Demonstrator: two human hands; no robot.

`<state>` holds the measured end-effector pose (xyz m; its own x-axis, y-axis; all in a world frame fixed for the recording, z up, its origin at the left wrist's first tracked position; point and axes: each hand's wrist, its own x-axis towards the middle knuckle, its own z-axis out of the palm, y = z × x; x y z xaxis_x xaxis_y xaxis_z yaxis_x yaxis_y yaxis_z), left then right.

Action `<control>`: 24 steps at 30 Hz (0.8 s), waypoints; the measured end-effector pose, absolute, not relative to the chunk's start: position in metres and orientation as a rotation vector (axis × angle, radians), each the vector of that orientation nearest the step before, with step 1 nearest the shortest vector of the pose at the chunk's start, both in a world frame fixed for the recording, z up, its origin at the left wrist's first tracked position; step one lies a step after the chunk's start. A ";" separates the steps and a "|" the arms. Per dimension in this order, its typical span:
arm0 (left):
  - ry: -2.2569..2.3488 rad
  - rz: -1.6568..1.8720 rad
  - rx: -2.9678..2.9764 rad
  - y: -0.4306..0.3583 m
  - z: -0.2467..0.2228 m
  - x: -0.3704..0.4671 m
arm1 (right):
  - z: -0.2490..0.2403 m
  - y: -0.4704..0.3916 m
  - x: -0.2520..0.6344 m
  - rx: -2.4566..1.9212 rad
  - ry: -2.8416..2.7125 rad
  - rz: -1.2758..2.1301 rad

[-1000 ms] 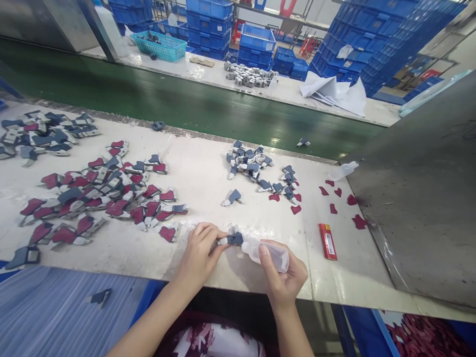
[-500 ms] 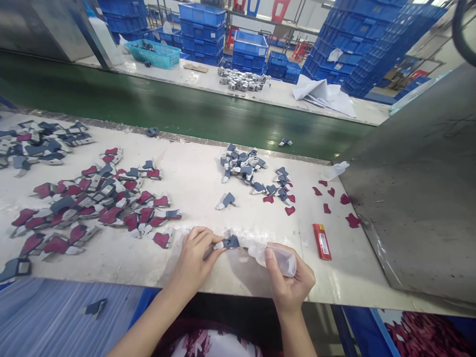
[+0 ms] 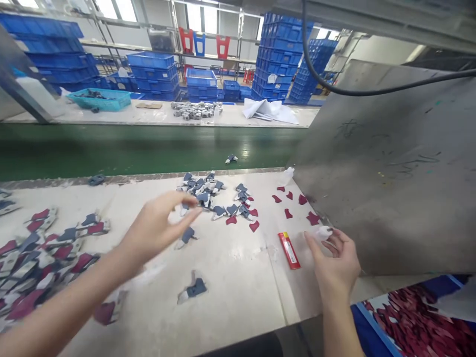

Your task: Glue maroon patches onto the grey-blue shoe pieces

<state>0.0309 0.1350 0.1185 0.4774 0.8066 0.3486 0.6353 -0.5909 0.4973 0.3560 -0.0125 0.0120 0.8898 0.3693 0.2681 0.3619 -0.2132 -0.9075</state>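
My left hand [image 3: 158, 225] reaches over the table with thumb and forefinger apart, fingertips at a cluster of dark blue and light grey parts [image 3: 203, 186]; no part is visibly gripped. My right hand [image 3: 336, 263] is at the right side by the metal panel, fingers curled round a translucent squeeze bottle [image 3: 323, 232], mostly hidden by the hand. A single blue and grey part [image 3: 195, 287] lies on the table between my hands, and another [image 3: 187, 235] sits just below my left fingertips.
Loose dark red pieces [image 3: 288, 213] and a red lighter-like packet [image 3: 289, 251] lie near my right hand. A second bottle [image 3: 286, 176] rests by the metal panel [image 3: 372, 173]. Red-faced parts [image 3: 40, 258] are heaped left. A green belt [image 3: 148, 148] runs behind; a bin of red pieces [image 3: 424, 317] stands lower right.
My left hand has let go of the blue and grey part and moved up to the cluster. My right hand has carried the bottle right, away from that part. The view has turned right and upward.
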 end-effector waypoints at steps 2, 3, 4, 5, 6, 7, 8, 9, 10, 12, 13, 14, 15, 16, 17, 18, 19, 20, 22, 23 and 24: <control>1.291 0.712 2.463 0.183 0.127 0.056 | 0.012 -0.012 0.360 -1.944 -0.583 0.042; 1.312 0.633 2.466 0.206 0.128 0.070 | 0.012 -0.012 0.359 -1.968 -0.593 0.052; 1.341 0.551 2.484 0.230 0.126 0.084 | 0.013 -0.013 0.355 -1.977 -0.591 0.026; 1.378 0.458 2.506 0.252 0.122 0.098 | 0.014 -0.013 0.349 -1.969 -0.580 -0.037; 1.391 0.411 2.515 0.272 0.117 0.111 | 0.015 -0.013 0.341 -1.959 -0.568 -0.159; 1.411 0.377 2.517 0.290 0.111 0.123 | 0.016 -0.013 0.332 -1.940 -0.567 -0.305; 1.431 0.343 2.516 0.305 0.105 0.134 | 0.017 -0.012 0.322 -1.878 -0.576 -0.461; 1.448 0.316 2.513 0.319 0.099 0.144 | 0.017 -0.011 0.312 -1.814 -0.646 -0.576; 1.469 0.291 2.509 0.330 0.093 0.152 | 0.016 -0.008 0.303 -1.757 -0.810 -0.597; 1.511 0.249 2.491 0.347 0.083 0.164 | 0.012 0.000 0.288 -1.711 -1.189 -0.435; 1.531 0.234 2.478 0.353 0.079 0.168 | 0.010 0.005 0.281 -1.740 -1.334 -0.317; 1.550 0.224 2.463 0.357 0.076 0.172 | 0.008 0.011 0.276 -1.799 -1.422 -0.214; 1.565 0.219 2.448 0.361 0.074 0.174 | 0.005 0.017 0.272 -1.868 -1.469 -0.144; 1.572 0.219 2.437 0.362 0.073 0.175 | 0.003 0.022 0.269 -1.931 -1.491 -0.108; 1.571 0.225 2.431 0.362 0.073 0.176 | 0.002 0.027 0.267 -1.982 -1.498 -0.091; 1.556 0.235 2.431 0.360 0.074 0.175 | 0.001 0.032 0.265 -2.013 -1.503 -0.086; 1.529 0.248 2.437 0.356 0.076 0.174 | 0.000 0.035 0.264 -2.031 -1.507 -0.082; 1.488 0.263 2.447 0.350 0.079 0.171 | 0.000 0.038 0.263 -2.038 -1.508 -0.075; 1.371 0.296 2.473 0.328 0.088 0.162 | 0.000 0.040 0.262 -2.024 -1.507 -0.055; 1.303 0.313 2.485 0.312 0.092 0.156 | -0.001 0.040 0.261 -2.012 -1.512 -0.048; 1.231 0.328 2.495 0.295 0.096 0.149 | -0.001 0.039 0.260 -2.004 -1.519 -0.049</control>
<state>0.1485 0.2946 0.0962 0.5984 0.7992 0.0558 0.7212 -0.5677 0.3970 0.2595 0.0390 -0.0011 0.3390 0.8597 0.3820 0.8825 -0.1499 -0.4458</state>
